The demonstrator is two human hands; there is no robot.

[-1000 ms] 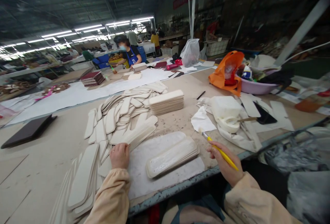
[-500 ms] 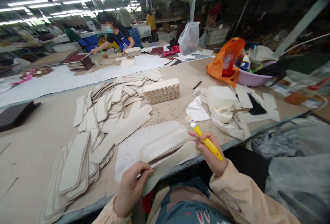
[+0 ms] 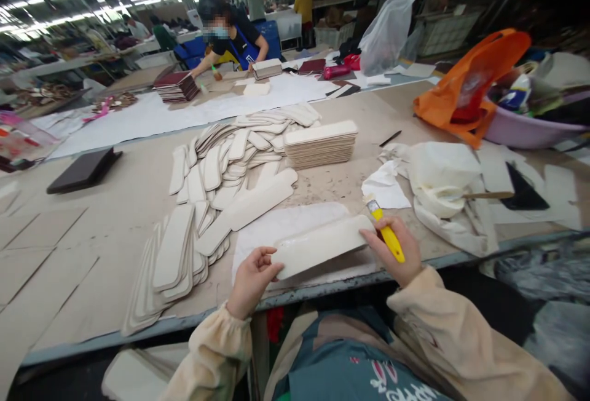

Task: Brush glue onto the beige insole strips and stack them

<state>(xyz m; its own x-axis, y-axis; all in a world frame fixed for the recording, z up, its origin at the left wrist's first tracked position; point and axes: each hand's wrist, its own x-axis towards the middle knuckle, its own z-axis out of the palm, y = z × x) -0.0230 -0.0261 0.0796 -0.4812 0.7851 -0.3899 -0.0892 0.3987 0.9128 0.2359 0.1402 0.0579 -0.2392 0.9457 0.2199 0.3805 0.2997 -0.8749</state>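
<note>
Raised since before, the cream strip (image 3: 322, 244) spans both hands' grip.

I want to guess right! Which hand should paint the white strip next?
Probably the right hand: it already holds the yellow brush at one end of the white strip. The left hand grips the other end.

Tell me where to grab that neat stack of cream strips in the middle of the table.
Take the neat stack by its two long sides near the middle, coming from above. It lies flat with squared edges, and its near long side is clear. Loose strips crowd its left end, so avoid coming in from that end.
</note>
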